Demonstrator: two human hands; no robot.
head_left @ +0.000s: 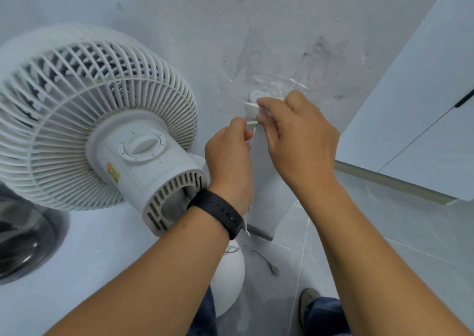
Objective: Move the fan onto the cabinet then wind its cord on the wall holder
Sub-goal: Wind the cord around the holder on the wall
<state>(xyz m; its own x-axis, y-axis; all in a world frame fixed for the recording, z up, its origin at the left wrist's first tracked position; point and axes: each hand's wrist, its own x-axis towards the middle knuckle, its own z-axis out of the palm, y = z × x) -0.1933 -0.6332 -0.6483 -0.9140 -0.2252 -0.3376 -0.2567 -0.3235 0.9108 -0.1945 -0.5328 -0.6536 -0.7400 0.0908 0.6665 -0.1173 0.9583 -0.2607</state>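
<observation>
Fan [97,120] sits just left of my left hand [228,156] on the cabinet [77,258], while that hand pinches the white cord [252,130] and my right hand [300,140] pinches it at the wall holder [252,107].

Steel sink basin [23,248] sunk in white bench [84,266], far left. Right of sink: grey tiled floor [372,233], white round object [228,281] on it, small dark cable [266,261] just beyond. White door panels [423,120] farthest right.
</observation>
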